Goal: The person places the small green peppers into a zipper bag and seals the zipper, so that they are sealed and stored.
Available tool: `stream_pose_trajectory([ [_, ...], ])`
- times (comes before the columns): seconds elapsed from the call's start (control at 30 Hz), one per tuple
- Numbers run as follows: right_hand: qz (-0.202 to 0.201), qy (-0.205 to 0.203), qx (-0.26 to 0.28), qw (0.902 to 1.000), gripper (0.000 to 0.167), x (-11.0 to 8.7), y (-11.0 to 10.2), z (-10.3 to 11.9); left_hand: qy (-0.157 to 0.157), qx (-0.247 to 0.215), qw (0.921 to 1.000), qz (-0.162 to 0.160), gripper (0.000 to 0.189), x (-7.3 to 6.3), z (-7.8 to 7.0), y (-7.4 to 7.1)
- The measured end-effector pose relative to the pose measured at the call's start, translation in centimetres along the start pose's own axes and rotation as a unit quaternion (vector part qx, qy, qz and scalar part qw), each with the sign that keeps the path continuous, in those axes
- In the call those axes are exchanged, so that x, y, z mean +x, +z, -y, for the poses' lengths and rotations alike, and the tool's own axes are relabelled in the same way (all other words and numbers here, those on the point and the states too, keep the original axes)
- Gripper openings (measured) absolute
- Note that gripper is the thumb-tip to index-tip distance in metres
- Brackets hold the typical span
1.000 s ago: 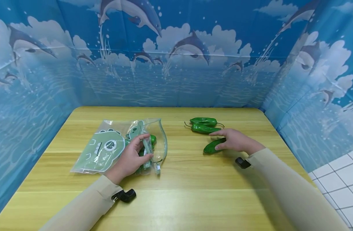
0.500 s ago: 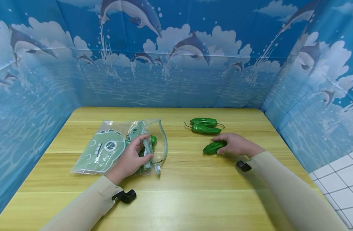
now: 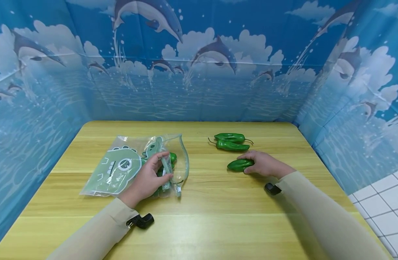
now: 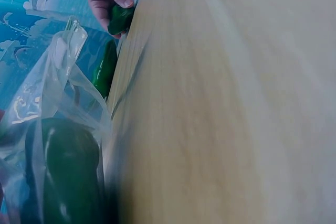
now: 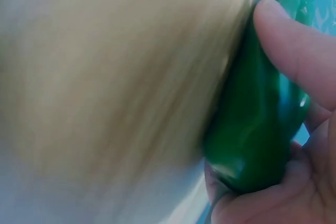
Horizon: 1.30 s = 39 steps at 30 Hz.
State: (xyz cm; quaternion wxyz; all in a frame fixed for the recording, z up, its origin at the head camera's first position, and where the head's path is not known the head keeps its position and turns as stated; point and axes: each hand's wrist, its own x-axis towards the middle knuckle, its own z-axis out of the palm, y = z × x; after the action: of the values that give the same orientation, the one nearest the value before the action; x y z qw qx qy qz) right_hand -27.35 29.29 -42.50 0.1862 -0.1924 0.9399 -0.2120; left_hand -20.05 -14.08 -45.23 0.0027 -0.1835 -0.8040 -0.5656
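My right hand (image 3: 265, 164) grips a green chili pepper (image 3: 238, 165) on the right half of the table. Up close in the right wrist view, the thumb (image 5: 294, 51) lies along the glossy pepper (image 5: 257, 114), with fingers curled beneath it. On the left, my left hand (image 3: 146, 182) pinches the mouth of a clear zip bag (image 3: 104, 173) printed with a green cartoon monster. Green peppers (image 3: 173, 157) show through the plastic near its mouth, partly hidden by that hand. Two more peppers, one behind (image 3: 229, 137) and one in front (image 3: 232, 145), lie side by side beyond the right hand.
The wooden table (image 3: 199, 227) has a blue dolphin-print curtain (image 3: 199, 94) along its back and sides. A zip slider (image 3: 178, 190) sits at the bag's near corner. White floor tiles (image 3: 381, 195) show at the right. Each wrist carries a black camera (image 3: 273, 189).
The right hand has closed its fingers around the pepper, which has shifted slightly left. The left hand and bag have stayed in place.
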Motion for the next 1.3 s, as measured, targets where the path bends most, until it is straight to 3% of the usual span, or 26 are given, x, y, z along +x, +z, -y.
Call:
stream_pose_trajectory([
  [0.33, 0.014, 0.028, 0.016, 0.9994, 0.058, 0.16, 0.14, 0.2, 0.0, 0.001, 1.0, -0.005, 0.071, 0.05, -0.06, -0.02],
  [1.3, -0.003, 0.018, 0.019, 0.9997, 0.052, 0.17, 0.49, 0.13, 0.008, -0.011, 0.9999, -0.001, 0.072, 0.05, 0.0, 0.05],
])
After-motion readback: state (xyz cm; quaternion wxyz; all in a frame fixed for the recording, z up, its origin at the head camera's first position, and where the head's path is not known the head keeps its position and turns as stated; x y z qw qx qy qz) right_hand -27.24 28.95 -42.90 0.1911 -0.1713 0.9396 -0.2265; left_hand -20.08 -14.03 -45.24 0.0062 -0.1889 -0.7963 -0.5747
